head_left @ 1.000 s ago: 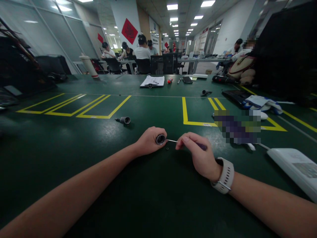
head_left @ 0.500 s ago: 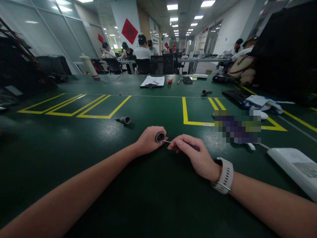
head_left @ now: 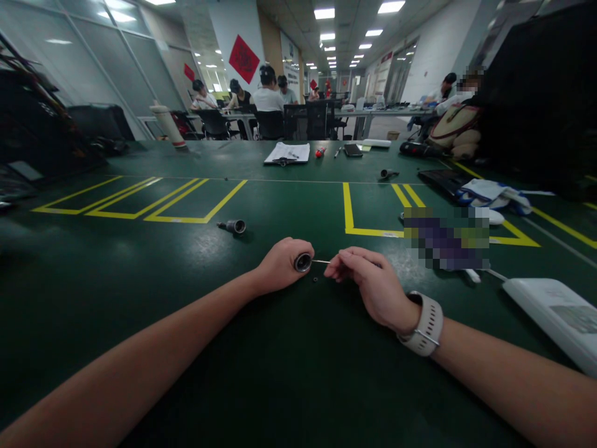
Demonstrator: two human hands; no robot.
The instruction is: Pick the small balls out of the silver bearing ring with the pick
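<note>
My left hand (head_left: 282, 264) is closed around a dark metal socket-like part (head_left: 303, 262), its round open end facing me. My right hand (head_left: 368, 280) pinches a screwdriver (head_left: 321, 261) with a thin bright shaft. Most of its handle is hidden in my fingers. The shaft's tip reaches the right rim of the held part; whether it touches cannot be made out. Just below, a tiny dark ring (head_left: 315, 279) lies on the green table (head_left: 224, 373). A similar socket-like part with a narrow stem (head_left: 233, 226) rests beyond my left hand.
Another dark socket-like part (head_left: 388, 174) lies farther back. Yellow tape (head_left: 186, 219) marks boxes on the table. At right are a white device (head_left: 555, 311) with a cable and a cloth (head_left: 494, 194). A clipboard (head_left: 286, 153) lies far back; people sit beyond.
My right hand has shifted slightly right and up, drawing the screwdriver's tip out of the part's opening to its rim. The tiny ring now shows on the table. My left hand stays nearly still.
</note>
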